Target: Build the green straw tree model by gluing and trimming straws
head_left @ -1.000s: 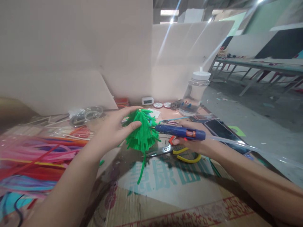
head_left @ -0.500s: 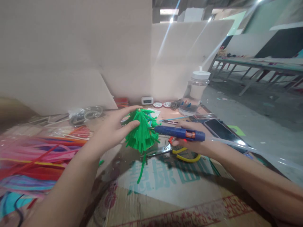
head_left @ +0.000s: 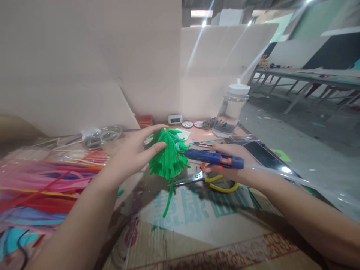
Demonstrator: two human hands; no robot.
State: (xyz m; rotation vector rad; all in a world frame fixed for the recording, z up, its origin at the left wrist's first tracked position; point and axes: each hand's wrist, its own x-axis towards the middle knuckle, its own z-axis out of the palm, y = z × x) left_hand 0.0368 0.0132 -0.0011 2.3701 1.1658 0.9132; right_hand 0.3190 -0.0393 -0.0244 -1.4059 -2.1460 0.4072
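My left hand (head_left: 140, 148) is closed around the upper left side of a small green pipe-cleaner tree (head_left: 168, 159), thumb in front. The tree is held upright above the table. My right hand (head_left: 225, 161) grips a blue glue gun (head_left: 208, 156), its nozzle pointing left into the tree's right side. Whether the tip touches the strands I cannot tell. Beneath the glue gun lie scissors (head_left: 222, 183) with yellow handles. A loose green pipe cleaner (head_left: 168, 202) rests on the table below the tree.
Many coloured pipe cleaners (head_left: 42, 187) are heaped at the left. A clear water bottle (head_left: 232, 110) stands at the back right, near a phone (head_left: 267, 157). A small white digital clock (head_left: 174, 119) sits against the pale board (head_left: 146, 67). Rolls of wire or tape (head_left: 104, 137) lie at back left.
Almost nothing differs. The tree has tilted very slightly in my left hand, and the glue gun has shifted a touch to the right.
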